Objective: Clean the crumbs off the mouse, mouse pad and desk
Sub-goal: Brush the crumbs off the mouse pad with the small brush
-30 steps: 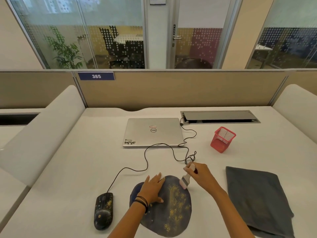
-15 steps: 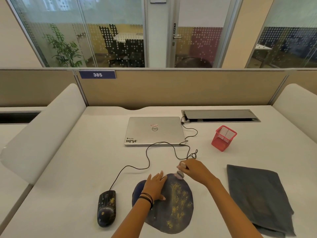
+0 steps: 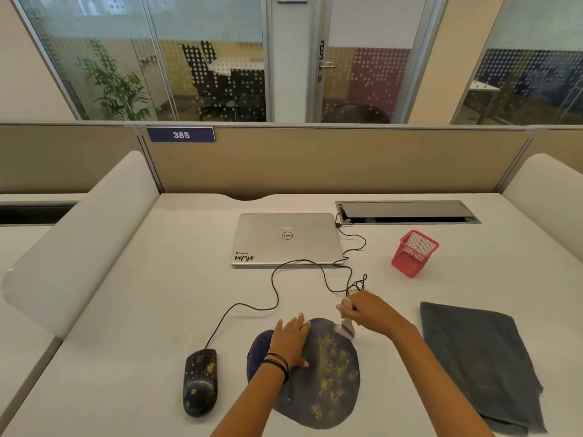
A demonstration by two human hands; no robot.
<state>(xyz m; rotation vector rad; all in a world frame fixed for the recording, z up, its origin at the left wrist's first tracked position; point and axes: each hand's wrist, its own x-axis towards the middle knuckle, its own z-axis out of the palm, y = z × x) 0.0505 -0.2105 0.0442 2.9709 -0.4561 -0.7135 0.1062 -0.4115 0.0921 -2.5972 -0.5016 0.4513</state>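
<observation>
A dark round mouse pad point(image 3: 318, 402) lies on the white desk point(image 3: 142, 310), strewn with yellow crumbs point(image 3: 331, 367). My left hand point(image 3: 290, 342) lies flat on the pad's left part, fingers spread. A small pale brush point(image 3: 346, 326) is gripped in my right hand point(image 3: 369, 312), its bristles touching the pad's upper right edge. Left of the pad sits a black wired mouse point(image 3: 200, 381) with crumbs on its top.
A closed silver laptop point(image 3: 285, 239) sits behind, with the mouse cable point(image 3: 277, 288) looping in front of it. A red mesh pen holder point(image 3: 414, 253) stands at right. A grey cloth point(image 3: 476, 364) lies right of the pad. A cable tray point(image 3: 407, 212) is set in the desk.
My right hand with the brush moved up to the pad's top edge, then back right and down onto its upper right rim. The left hand stayed on the pad.
</observation>
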